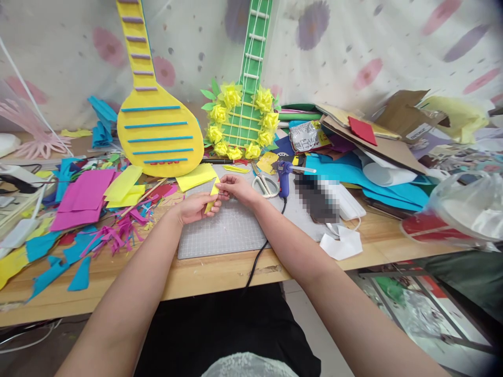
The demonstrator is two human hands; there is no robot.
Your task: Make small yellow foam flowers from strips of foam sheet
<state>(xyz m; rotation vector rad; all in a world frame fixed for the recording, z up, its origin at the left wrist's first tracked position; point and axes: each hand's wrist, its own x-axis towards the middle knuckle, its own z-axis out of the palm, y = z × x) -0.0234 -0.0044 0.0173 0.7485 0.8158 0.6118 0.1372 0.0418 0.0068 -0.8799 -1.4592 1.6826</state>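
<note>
Above the grey cutting mat (223,235), my left hand (199,206) is closed on a narrow yellow paper strip (213,195). My right hand (237,189) pinches the same strip near its upper end, its fingertips touching those of the left. Just behind the hands lies a stack of yellow paper (196,177). To the right of my right hand are white-handled scissors (265,183) and a purple glue gun (283,178). Behind stand a yellow paper lute shape (160,133) with blue bars and a green instrument shape (245,112) ringed with yellow paper roses.
Magenta sheets (80,201) and coloured scraps cover the left of the table. A dark blurred object (318,199) and white paper (341,242) lie at the right, near a red and clear plastic bucket (436,225). The glue gun's black cord (257,259) crosses the front edge.
</note>
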